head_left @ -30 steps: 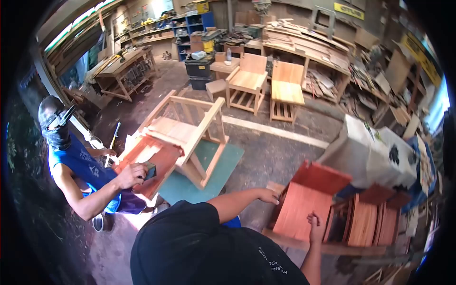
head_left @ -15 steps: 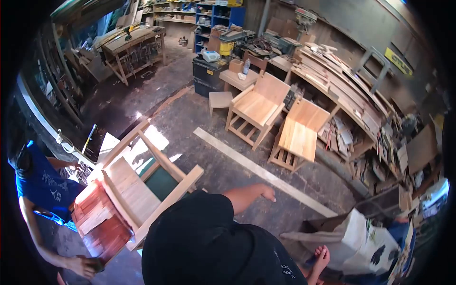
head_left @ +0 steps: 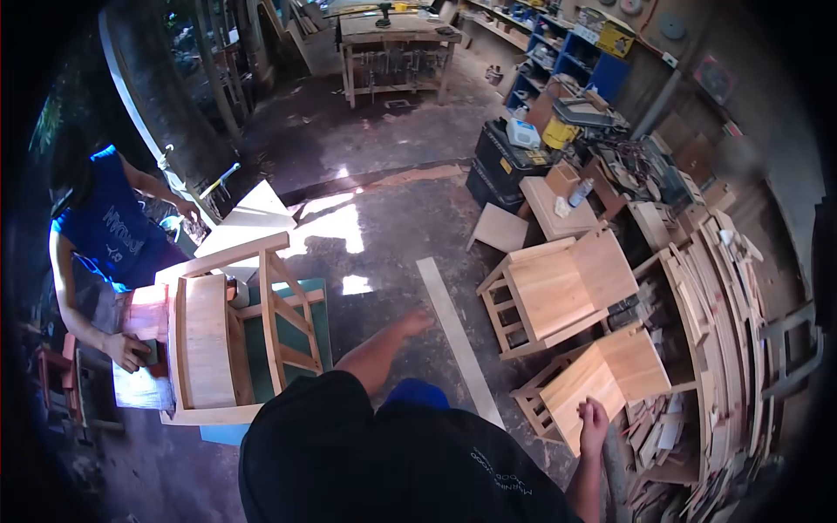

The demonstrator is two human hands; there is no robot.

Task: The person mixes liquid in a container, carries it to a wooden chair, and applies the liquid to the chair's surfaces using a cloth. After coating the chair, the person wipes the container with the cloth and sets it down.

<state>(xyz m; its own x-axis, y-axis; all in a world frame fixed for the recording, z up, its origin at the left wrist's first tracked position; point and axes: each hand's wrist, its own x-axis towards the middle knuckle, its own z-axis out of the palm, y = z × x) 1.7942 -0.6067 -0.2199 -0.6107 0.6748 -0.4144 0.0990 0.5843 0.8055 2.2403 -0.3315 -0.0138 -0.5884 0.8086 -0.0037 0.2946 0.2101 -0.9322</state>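
My left hand [head_left: 417,321] reaches forward, blurred, over the floor beside a long pale board [head_left: 455,336]. My right hand [head_left: 594,418] is raised with its fingers curled in and nothing showing in them; in this view it overlaps the seat of the nearer wooden chair [head_left: 582,390]. A second wooden chair [head_left: 558,292] stands just beyond. To my left, a wooden chair frame [head_left: 205,340] lies tipped over a green surface [head_left: 309,349]. Its reddish, shiny panel [head_left: 144,327] faces a person in blue, whose hand [head_left: 125,350] presses a small dark block [head_left: 151,351] on it.
A small stool [head_left: 499,228] and a low table [head_left: 558,209] with a bottle stand past the chairs. Stacked timber [head_left: 728,340] and offcuts line the right side. A black toolbox [head_left: 506,161] and a workbench [head_left: 397,39] are farther back. A white panel [head_left: 253,218] lies at left.
My view has swung left, so the chairs and timber appear farther right. My right hand has come up. The other person's hand has moved up along the reddish panel with the block.
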